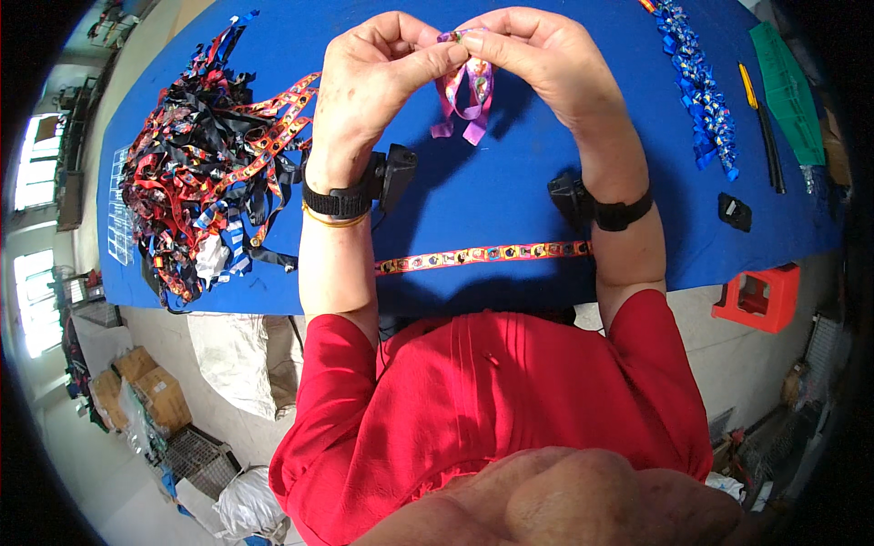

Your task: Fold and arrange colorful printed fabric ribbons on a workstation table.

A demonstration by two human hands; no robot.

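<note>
Over the far middle of the blue table, a short purple-and-pink patterned ribbon (475, 98) hangs in a loop with two loose ends. My left hand (387, 73) pinches its top between thumb and forefinger. Fingertip to fingertip with it, my right hand (543, 62) pinches the same ribbon from the other side. The exact fold between the fingertips is hidden. Black straps with small dark boxes sit on both wrists. Closer to me, a long red-and-yellow patterned ribbon (482, 257) lies stretched across the table, passing beneath both forearms.
A tangled heap of dark, red and striped ribbons (196, 164) covers the table's left side. To the right lie a bunch of blue ribbon bows (699, 86), a yellow-and-black tool (763, 127), a green tray (787, 91) and a black square object (734, 211). A red stool (760, 298) stands beyond the table edge.
</note>
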